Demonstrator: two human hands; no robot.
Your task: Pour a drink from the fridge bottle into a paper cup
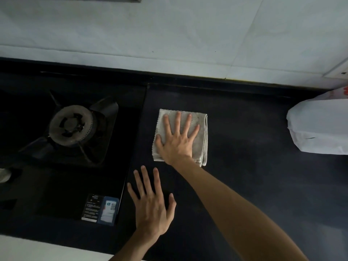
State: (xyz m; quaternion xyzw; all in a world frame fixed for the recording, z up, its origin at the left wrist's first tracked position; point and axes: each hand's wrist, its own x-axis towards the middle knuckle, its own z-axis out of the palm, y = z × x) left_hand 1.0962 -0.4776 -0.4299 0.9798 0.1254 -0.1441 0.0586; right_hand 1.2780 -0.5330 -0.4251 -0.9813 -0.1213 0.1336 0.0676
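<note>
Pressing one folded cloth (pixel 202 146), right hand (pixel 177 142) flat, left hand (pixel 152 210) splayed, one burner (pixel 70 125) beside

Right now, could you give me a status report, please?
Right hand flat on folded cloth, left hand open over counter. No bottle or paper cup in view. White bag far right.

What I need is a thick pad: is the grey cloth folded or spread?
Folded: the grey fabric cloth forms a compact square under the right hand, stacked layers visible along its right edge.
</note>
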